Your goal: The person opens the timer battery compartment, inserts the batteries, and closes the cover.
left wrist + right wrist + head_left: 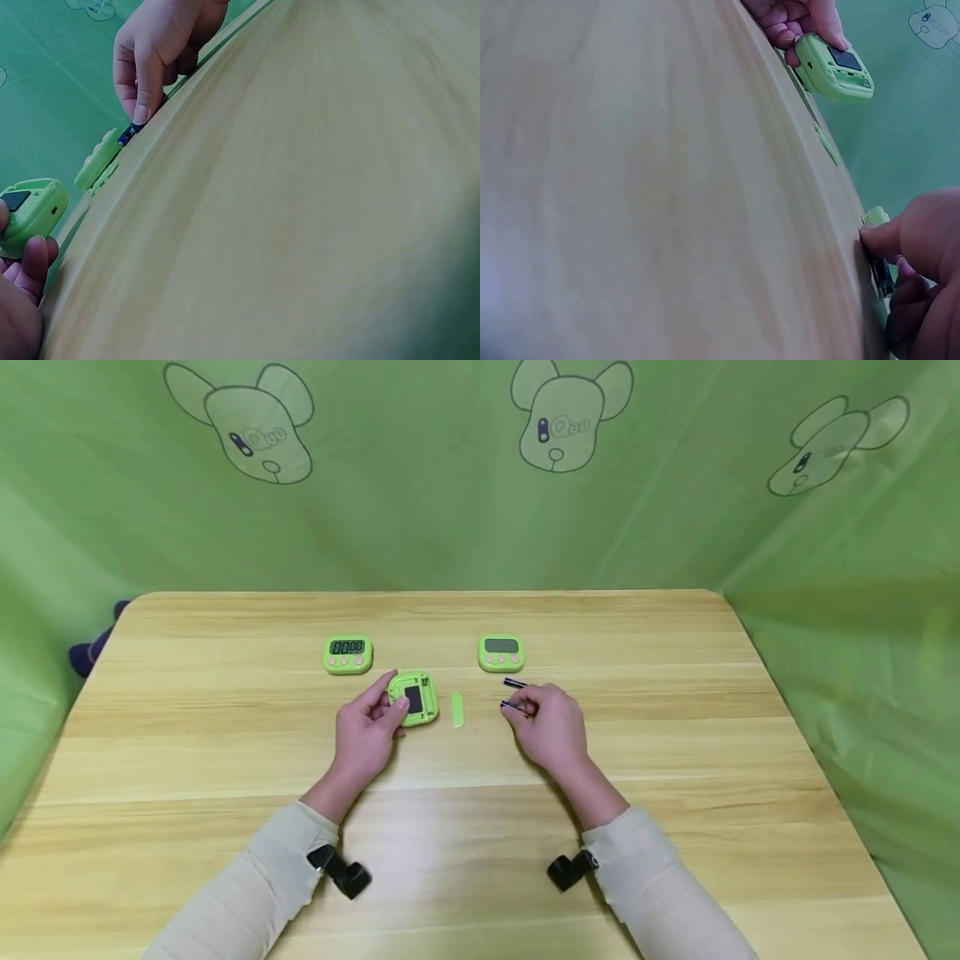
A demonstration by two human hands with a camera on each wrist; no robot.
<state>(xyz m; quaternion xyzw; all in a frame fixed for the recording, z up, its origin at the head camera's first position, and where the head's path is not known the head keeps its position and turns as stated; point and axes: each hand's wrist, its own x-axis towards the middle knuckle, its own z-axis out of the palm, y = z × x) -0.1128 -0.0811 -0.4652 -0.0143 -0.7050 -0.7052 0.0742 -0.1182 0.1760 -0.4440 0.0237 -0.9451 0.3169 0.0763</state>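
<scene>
wood-grain table (465, 877), green curtain (420, 527) behind. left hand (362, 737) grips a digital timer (427, 700), compartment uncovered, above the table, left of a loose battery cover (457, 710); right hand (555, 727) pinches one battery (511, 704) near a second battery (513, 682).

The upturned green timer (427, 700) and the slim loose strip (457, 710) look like smooth plastic. Wood grain runs across the smooth tabletop (465, 877); the backdrop (420, 518) is softly creased cloth.

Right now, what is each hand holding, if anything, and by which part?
The left hand holds a green timer by its left side, thumb on its back. The right hand pinches the nearer battery; exactly where is hidden.
</scene>
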